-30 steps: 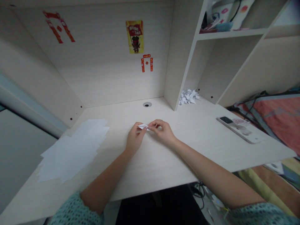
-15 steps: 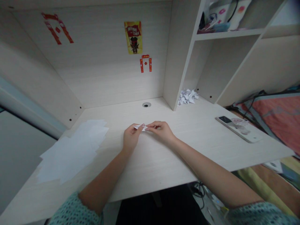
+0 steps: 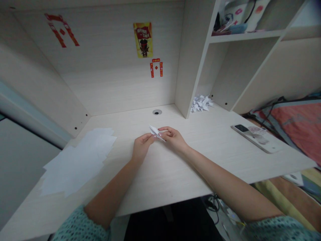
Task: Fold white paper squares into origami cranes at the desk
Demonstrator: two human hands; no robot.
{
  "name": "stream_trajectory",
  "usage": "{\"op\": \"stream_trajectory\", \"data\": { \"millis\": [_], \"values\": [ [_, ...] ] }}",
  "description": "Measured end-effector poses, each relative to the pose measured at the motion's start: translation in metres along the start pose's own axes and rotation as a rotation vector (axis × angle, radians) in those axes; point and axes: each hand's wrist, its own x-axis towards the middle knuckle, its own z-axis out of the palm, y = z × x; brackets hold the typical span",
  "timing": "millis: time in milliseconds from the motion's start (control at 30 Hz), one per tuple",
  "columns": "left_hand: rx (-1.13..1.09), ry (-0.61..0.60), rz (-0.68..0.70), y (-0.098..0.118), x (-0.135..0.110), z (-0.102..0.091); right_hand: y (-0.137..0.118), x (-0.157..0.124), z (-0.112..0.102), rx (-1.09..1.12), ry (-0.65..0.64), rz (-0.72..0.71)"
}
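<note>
A small folded piece of white paper (image 3: 155, 131) is held just above the desk, its pointed end up and to the left. My left hand (image 3: 142, 145) pinches it from the left between thumb and fingers. From the right, my right hand (image 3: 173, 138) grips the same paper with thumb and forefinger. Its exact folded shape is partly covered by my fingertips. Left of my hands, loose white paper sheets (image 3: 80, 160) lie overlapping on the desk (image 3: 155, 180).
A pile of small folded white papers (image 3: 201, 103) sits in the cubby right of the upright panel (image 3: 193, 77). A phone (image 3: 254, 138) lies on the desk at right. A round cable hole (image 3: 157, 112) is near the back wall. Bags (image 3: 238, 16) fill the upper shelf.
The folded paper has turned from lying nearly level to a slant, its tip now pointing up and left. My fingers have shifted their grip on it; both forearms stay almost in place.
</note>
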Motion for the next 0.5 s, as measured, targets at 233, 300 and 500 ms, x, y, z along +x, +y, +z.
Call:
{"op": "stream_trajectory", "data": {
  "millis": [233, 300, 500],
  "values": [
    [-0.126, 0.007, -0.08, -0.001, 0.0, 0.0, -0.009, -0.004, 0.005, -0.116, -0.033, -0.138],
    [-0.142, 0.015, -0.095, 0.0, 0.0, 0.001, -0.009, -0.006, 0.006, -0.182, 0.0, -0.167],
    [-0.175, 0.009, -0.125, -0.002, 0.001, 0.001, -0.01, -0.011, 0.007, -0.339, 0.061, -0.306]
  ]
}}
